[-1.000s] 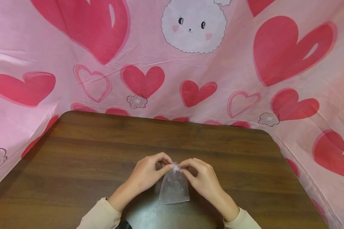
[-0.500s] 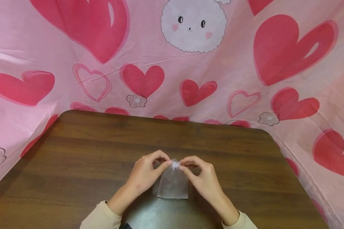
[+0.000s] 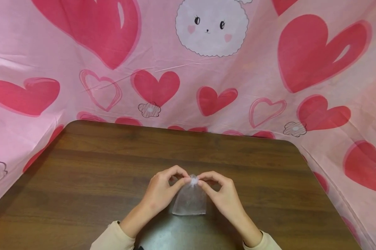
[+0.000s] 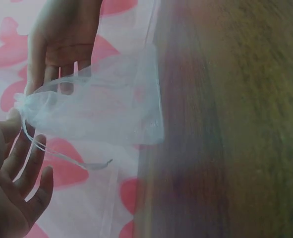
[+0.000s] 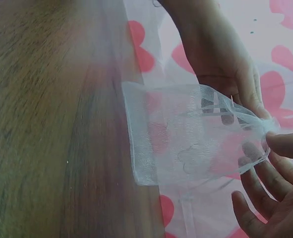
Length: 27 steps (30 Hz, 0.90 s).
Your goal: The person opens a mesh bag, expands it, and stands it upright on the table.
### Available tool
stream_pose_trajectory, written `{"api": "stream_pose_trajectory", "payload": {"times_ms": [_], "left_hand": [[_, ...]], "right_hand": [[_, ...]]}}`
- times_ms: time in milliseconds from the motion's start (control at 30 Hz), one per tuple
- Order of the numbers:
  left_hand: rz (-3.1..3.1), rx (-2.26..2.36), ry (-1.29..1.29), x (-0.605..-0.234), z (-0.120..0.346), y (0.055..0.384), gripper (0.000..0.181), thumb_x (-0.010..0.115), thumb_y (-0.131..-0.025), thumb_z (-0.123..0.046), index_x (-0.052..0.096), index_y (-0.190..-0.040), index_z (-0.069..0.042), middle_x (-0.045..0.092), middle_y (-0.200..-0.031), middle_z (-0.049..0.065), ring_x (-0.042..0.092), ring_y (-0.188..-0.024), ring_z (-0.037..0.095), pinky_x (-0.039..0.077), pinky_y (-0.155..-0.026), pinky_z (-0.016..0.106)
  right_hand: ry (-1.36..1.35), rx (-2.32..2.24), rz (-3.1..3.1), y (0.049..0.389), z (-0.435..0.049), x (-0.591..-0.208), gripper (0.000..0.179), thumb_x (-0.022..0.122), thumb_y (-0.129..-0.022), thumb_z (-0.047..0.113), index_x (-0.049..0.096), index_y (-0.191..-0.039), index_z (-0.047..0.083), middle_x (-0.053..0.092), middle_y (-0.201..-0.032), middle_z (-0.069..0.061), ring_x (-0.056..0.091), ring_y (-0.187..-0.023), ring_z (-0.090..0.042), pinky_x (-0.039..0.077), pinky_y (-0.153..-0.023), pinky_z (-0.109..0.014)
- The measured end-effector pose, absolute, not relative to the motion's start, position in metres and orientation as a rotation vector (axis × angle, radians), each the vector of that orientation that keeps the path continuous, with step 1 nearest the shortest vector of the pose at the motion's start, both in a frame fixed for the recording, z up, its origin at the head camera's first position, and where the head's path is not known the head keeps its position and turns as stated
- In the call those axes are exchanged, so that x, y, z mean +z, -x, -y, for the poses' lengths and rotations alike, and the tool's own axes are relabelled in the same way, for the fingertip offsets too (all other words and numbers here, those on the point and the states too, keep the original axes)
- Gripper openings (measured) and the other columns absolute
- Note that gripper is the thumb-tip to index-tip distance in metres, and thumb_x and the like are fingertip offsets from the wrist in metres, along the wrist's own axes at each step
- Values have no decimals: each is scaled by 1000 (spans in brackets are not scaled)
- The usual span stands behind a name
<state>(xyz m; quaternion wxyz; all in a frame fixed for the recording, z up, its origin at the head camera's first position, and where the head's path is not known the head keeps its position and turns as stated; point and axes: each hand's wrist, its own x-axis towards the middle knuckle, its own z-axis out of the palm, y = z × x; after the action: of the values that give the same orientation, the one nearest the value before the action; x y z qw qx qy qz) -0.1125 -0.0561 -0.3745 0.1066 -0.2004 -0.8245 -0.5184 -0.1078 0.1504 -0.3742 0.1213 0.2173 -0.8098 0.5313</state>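
A sheer white organza drawstring bag [image 3: 190,202] hangs above the near side of the table, its neck gathered into a tight bunch at the top. My left hand [image 3: 163,189] pinches the left side of that neck between thumb and index finger. On the opposite side, my right hand [image 3: 223,192] pinches it likewise. A thin white drawstring [image 4: 72,159] with a knotted end dangles by the left fingers in the left wrist view. Through the see-through cloth of the bag [image 5: 186,134], fingers show in the right wrist view; no contents can be made out.
A dark brown wooden table [image 3: 113,156] with rounded far corners lies beneath the hands. Behind it and along both sides hangs a pink cloth [image 3: 163,41] printed with red hearts and a white fluffy face. Light glares on the near table edge.
Both hands keep their pinch on the bag's neck. The bag has shifted slightly, its lower edge now higher in the head view, and its gathered neck looks a little tighter than a second ago.
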Motion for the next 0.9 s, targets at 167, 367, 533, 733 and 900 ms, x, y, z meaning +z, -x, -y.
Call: {"api": "stream_pose_trajectory", "payload": {"times_ms": [167,367,533,733,900], "left_hand": [[2426,-1511,587,-375,56,112,9,76,-87,-19,68,-90,-23,67,-84,-20,61,-79,2,51,-77,31],[2440,-1477,573,-374,56,111,9,75,-88,-22,67,-89,-25,66,-85,-21,61,-80,2,51,-78,31],[2467,-1368,554,-373,54,110,12,74,-89,-23,63,-90,-27,65,-87,-20,61,-83,1,52,-77,30],[2469,-1274,564,-374,55,110,13,73,-90,-22,60,-93,-26,67,-89,-17,62,-85,1,52,-75,29],[2459,-1222,558,-374,58,112,14,75,-89,-22,62,-91,-27,67,-87,-17,62,-81,1,52,-73,29]], "right_hand": [[-583,1599,2398,107,-149,-374,8,75,-87,9,74,-95,10,73,-89,0,66,-82,-11,53,-75,-28],[-531,1602,2387,107,-149,-373,5,77,-86,10,75,-89,12,72,-84,5,64,-77,-11,52,-70,-29],[-504,1597,2389,106,-149,-372,7,79,-84,10,76,-89,14,72,-82,7,63,-74,-11,51,-68,-29],[-523,1576,2378,105,-148,-372,6,77,-86,9,75,-88,14,71,-82,7,63,-74,-12,50,-70,-28],[-550,1558,2372,105,-149,-372,5,77,-86,8,75,-88,12,71,-81,7,62,-72,-11,50,-69,-29]]}}
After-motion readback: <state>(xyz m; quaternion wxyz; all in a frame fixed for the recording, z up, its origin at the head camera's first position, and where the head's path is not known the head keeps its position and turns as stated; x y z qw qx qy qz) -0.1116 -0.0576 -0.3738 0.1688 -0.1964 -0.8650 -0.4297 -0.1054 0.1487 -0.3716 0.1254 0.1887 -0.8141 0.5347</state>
